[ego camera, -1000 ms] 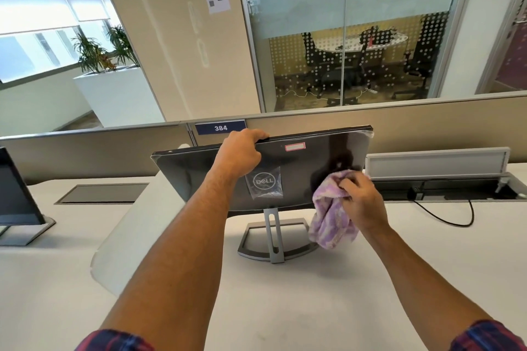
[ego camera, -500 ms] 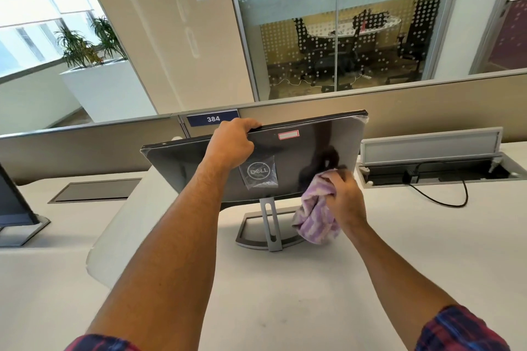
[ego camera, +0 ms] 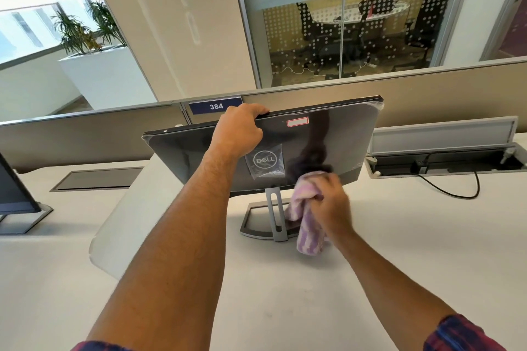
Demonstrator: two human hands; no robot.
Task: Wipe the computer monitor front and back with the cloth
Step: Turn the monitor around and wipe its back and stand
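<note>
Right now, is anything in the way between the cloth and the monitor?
Nothing visible. The right hand grips the cloth right at the lower edge of the monitor back, beside the stand. The left hand holds the top edge, well clear of the cloth.

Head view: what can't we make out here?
- Monitor screen side: faces away, only the back shows.
- Right hand and cloth: motion-blurred, so contact with the monitor is unclear.
- Left hand fingertips: hidden over the top edge.
- Red-bordered sticker: too small to read.
</note>
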